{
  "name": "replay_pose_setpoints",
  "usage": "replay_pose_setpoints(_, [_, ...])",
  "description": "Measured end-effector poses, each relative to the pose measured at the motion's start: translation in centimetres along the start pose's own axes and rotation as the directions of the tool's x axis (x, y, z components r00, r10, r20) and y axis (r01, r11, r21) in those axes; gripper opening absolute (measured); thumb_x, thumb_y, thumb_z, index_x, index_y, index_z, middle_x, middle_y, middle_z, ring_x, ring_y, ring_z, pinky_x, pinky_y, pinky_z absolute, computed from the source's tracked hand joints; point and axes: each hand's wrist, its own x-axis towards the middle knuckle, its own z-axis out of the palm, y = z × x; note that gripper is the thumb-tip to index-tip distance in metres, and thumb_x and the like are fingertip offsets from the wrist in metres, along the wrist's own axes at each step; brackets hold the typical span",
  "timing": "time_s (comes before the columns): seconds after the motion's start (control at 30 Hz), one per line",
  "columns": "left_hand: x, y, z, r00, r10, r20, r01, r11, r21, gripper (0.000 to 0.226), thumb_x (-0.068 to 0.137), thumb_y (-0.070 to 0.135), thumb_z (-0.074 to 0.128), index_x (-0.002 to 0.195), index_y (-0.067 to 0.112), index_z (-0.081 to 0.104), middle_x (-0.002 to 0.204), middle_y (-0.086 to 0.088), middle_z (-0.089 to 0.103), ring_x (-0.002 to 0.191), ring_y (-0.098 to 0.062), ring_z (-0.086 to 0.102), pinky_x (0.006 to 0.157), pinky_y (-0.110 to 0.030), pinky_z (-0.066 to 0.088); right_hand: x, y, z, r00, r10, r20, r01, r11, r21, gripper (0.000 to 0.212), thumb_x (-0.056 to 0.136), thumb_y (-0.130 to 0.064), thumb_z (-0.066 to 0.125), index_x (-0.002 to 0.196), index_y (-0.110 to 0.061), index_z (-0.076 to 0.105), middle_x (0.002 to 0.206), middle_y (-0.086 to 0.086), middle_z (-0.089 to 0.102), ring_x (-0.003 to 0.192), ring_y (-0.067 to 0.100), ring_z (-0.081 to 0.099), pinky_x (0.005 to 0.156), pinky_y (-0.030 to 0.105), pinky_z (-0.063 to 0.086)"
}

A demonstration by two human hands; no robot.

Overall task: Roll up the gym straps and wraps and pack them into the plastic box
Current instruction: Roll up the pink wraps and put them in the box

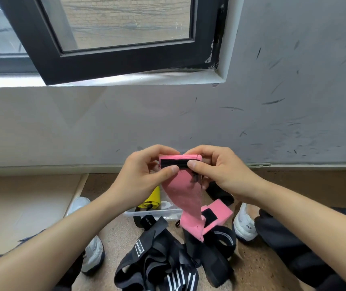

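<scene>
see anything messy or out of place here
The black straps lie in a tangled, unrolled heap on the floor, outside the plastic box. A second pink wrap lies loose beside the box. The wall carries dark scuff marks.

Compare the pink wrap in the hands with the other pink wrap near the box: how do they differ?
The pink wrap in the hands is held up, pinched by the left hand and right hand; the other pink wrap lies on the floor. The held one hangs long and unrolled; the other is folded short. Both are pink with black fastening.
</scene>
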Motion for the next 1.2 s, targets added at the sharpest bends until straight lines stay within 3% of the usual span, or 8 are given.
replay_pose_setpoints(0.13, [2.2, 0.3, -0.3, 0.996, -0.035, -0.087, 0.032, 0.999, -0.042, 0.028, 0.074, 0.043, 0.075, 0.099, 0.031, 0.076, 0.092, -0.028, 0.070, 0.074, -0.043, 0.064, 0.079, -0.069, 0.053, 1.9, -1.8, -1.0, 0.998, 0.069, -0.002, -0.069, 0.998, -0.012, 0.022, 0.101, -0.021, 0.060, 0.115, -0.007, 0.070, 0.082, 0.005, 0.068, 0.063, 0.010, 0.061, 0.055, 0.027, 0.052])
replay_pose_setpoints(0.2, [3.2, 0.4, -0.2, 0.992, -0.031, -0.124, 0.033, 0.999, 0.014, 0.028, 0.072, 0.045, 0.074, 0.098, 0.032, 0.075, 0.088, -0.020, 0.073, 0.075, -0.046, 0.065, 0.075, -0.066, 0.055, 2.6, -2.2, -1.4, 0.996, 0.092, -0.006, -0.092, 0.996, -0.020, 0.025, 0.102, -0.027, 0.059, 0.113, -0.008, 0.072, 0.087, 0.007, 0.067, 0.070, 0.010, 0.062, 0.056, 0.027, 0.052])
replay_pose_setpoints(0.3, [4.3, 0.9, 0.1, 0.986, 0.021, -0.167, 0.006, 0.988, 0.156, 0.016, 0.079, 0.037, 0.071, 0.094, 0.032, 0.073, 0.083, 0.009, 0.074, 0.074, -0.029, 0.067, 0.072, -0.053, 0.058, 3.6, -2.6, -2.0, 0.993, 0.116, -0.035, -0.118, 0.992, -0.034, 0.032, 0.102, -0.035, 0.057, 0.109, -0.007, 0.072, 0.076, -0.002, 0.062, 0.065, 0.006, 0.058, 0.056, 0.026, 0.049])
replay_pose_setpoints(0.43, [5.2, 0.8, 0.6, 0.979, 0.118, -0.169, -0.076, 0.969, 0.233, 0.008, 0.085, 0.029, 0.069, 0.093, 0.030, 0.068, 0.080, 0.010, 0.070, 0.067, -0.020, 0.063, 0.064, -0.044, 0.054, 4.5, -2.4, -2.3, 0.984, 0.147, -0.101, -0.136, 0.985, 0.108, 0.033, 0.099, -0.030, 0.062, 0.109, 0.001, 0.069, 0.070, 0.000, 0.058, 0.055, 0.008, 0.054, 0.049, 0.022, 0.043])
replay_pose_setpoints(0.57, [6.1, 0.1, 0.3, 0.992, 0.020, -0.126, -0.017, 0.999, 0.030, 0.014, 0.086, 0.021, 0.072, 0.099, 0.021, 0.070, 0.092, -0.004, 0.074, 0.083, -0.033, 0.068, 0.077, -0.049, 0.054, 5.9, -2.3, -2.7, 0.986, 0.139, -0.093, -0.127, 0.985, 0.120, 0.025, 0.095, -0.021, 0.070, 0.109, 0.000, 0.072, 0.082, 0.013, 0.060, 0.058, 0.012, 0.053, 0.049, 0.021, 0.044])
replay_pose_setpoints(0.7, [7.0, 0.1, -1.2, 0.995, -0.096, -0.006, 0.094, 0.987, -0.134, 0.019, 0.093, 0.008, 0.073, 0.111, 0.010, 0.070, 0.095, -0.004, 0.076, 0.086, -0.008, 0.068, 0.075, -0.023, 0.054, 7.5, -2.6, -3.0, 0.991, 0.106, -0.084, -0.095, 0.988, 0.122, 0.020, 0.092, -0.018, 0.072, 0.107, -0.004, 0.073, 0.083, 0.016, 0.060, 0.067, 0.017, 0.054, 0.051, 0.021, 0.047])
replay_pose_setpoints(0.9, [7.1, -0.5, -2.1, 0.961, -0.277, -0.030, 0.271, 0.954, -0.127, 0.023, 0.094, 0.034, 0.067, 0.106, 0.016, 0.076, 0.097, -0.004, 0.078, 0.086, -0.006, 0.068, 0.068, -0.021, 0.055, 8.5, -2.3, -2.6, 0.998, 0.035, -0.048, -0.033, 0.999, 0.033, 0.016, 0.090, -0.015, 0.075, 0.105, -0.012, 0.074, 0.085, 0.013, 0.064, 0.076, 0.018, 0.062, 0.059, 0.022, 0.051])
replay_pose_setpoints(1.2, [6.9, -0.9, -1.7, 0.967, -0.244, -0.067, 0.220, 0.942, -0.255, 0.018, 0.087, 0.002, 0.076, 0.103, 0.007, 0.069, 0.079, 0.001, 0.068, 0.068, -0.006, 0.063, 0.059, -0.018, 0.051, 8.5, -2.1, -2.7, 1.000, 0.021, 0.008, -0.020, 0.993, -0.112, 0.025, 0.089, -0.011, 0.076, 0.114, -0.013, 0.071, 0.097, 0.011, 0.072, 0.085, 0.017, 0.068, 0.068, 0.032, 0.059])
